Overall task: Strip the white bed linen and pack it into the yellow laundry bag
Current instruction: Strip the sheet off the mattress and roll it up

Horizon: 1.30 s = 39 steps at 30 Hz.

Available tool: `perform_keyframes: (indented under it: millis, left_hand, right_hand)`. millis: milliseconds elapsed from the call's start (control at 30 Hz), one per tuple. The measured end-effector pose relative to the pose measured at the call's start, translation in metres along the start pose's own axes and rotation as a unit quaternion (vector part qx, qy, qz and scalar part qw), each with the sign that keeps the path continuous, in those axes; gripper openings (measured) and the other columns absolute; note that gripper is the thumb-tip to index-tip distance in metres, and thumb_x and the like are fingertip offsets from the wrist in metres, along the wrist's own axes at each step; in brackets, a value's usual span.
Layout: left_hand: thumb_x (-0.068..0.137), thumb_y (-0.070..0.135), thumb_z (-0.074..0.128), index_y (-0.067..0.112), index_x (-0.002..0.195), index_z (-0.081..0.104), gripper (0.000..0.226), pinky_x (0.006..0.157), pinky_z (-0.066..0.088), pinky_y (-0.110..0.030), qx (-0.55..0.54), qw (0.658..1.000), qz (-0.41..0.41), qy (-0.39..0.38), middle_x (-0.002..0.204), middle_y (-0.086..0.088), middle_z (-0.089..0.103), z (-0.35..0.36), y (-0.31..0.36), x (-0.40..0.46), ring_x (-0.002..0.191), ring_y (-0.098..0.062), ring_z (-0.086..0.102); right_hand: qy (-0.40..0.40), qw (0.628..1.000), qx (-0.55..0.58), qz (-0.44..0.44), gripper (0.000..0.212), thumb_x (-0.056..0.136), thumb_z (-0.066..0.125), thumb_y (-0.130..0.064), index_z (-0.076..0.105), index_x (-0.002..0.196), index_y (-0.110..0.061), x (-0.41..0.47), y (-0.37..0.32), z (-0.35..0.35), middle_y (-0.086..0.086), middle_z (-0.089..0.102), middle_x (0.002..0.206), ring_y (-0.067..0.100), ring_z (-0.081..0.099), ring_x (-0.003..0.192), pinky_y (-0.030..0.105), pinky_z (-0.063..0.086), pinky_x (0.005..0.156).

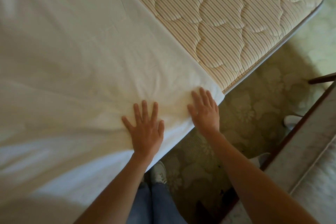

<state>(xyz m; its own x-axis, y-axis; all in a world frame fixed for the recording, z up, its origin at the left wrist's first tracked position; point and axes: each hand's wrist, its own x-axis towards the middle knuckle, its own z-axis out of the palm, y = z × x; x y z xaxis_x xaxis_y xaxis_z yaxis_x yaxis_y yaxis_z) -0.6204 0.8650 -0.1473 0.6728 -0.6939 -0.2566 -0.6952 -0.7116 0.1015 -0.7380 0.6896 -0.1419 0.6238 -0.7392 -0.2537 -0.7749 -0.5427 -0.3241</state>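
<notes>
A white sheet (76,63) covers most of the bed, with its straight edge running diagonally and a corner near the mattress edge. Beyond that edge the striped, quilted mattress (227,23) lies bare. My left hand (145,129) presses flat on the sheet near the bed's side, fingers spread and straight. My right hand (204,110) lies flat on the sheet's corner at the mattress edge, fingers straight. The yellow laundry bag is not in view.
A patterned pale carpet (254,111) runs beside the bed. A piece of furniture with a dark wooden frame (298,132) stands at the right, with a white shoe (291,122) beside it. My own legs and a shoe (159,172) show below the bed edge.
</notes>
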Motion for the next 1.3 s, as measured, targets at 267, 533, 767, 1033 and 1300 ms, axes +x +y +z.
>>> perform_keyframes:
  millis: [267,533,767,1033,1300]
  left_hand:
    - [0.098,0.043,0.029,0.013,0.147,0.047,0.060,0.086,0.047,-0.047,-0.044,0.999,0.017,0.004,0.153,-0.010,0.045,-0.014,-0.049,-0.018,0.125,-0.034,0.052]
    - [0.093,0.049,0.028,0.021,0.155,0.034,0.068,0.109,0.021,-0.072,-0.092,0.979,-0.183,0.020,0.161,-0.018,0.027,-0.014,-0.134,-0.035,0.149,-0.040,0.022]
    - [0.095,0.054,0.023,0.022,0.159,0.019,0.072,0.109,0.019,-0.073,-0.075,0.972,-0.222,0.016,0.164,-0.020,0.015,-0.004,-0.144,-0.062,0.151,-0.039,0.013]
    - [0.094,0.045,0.031,0.014,0.156,0.030,0.069,0.114,0.025,-0.062,-0.094,0.942,-0.317,0.055,0.160,-0.020,0.027,0.016,-0.083,-0.081,0.147,-0.039,0.027]
    - [0.094,0.040,0.035,0.011,0.149,0.044,0.063,0.115,0.029,-0.055,-0.240,0.866,-0.411,0.155,0.158,-0.016,0.034,0.049,0.031,-0.123,0.147,-0.035,0.028]
  right_hand:
    - [-0.029,0.998,0.027,0.044,0.054,0.107,0.024,-0.043,0.018,0.158,-0.027,0.002,-0.067,0.010,-0.002,0.010,0.167,0.021,0.003,0.154,0.042,0.010,0.125]
    - [-0.137,0.981,-0.095,-0.104,0.062,0.103,0.027,-0.057,0.008,0.158,-0.036,-0.005,-0.135,0.023,-0.005,-0.004,0.167,0.021,-0.010,0.153,0.042,-0.006,0.123]
    - [-0.152,0.966,-0.161,-0.130,0.072,0.099,0.024,-0.065,-0.006,0.157,-0.035,0.007,-0.148,0.035,-0.003,-0.015,0.166,0.024,-0.017,0.151,0.052,-0.005,0.122]
    - [-0.070,0.965,-0.019,-0.254,0.055,0.099,0.051,-0.046,0.044,0.148,-0.022,0.004,-0.117,0.034,0.005,0.034,0.159,0.030,0.025,0.149,0.049,0.015,0.121]
    - [-0.096,0.963,0.165,-0.192,0.020,0.094,0.062,-0.032,0.067,0.105,-0.016,-0.049,-0.022,0.018,0.000,0.063,0.105,0.018,0.057,0.098,0.032,0.048,0.085]
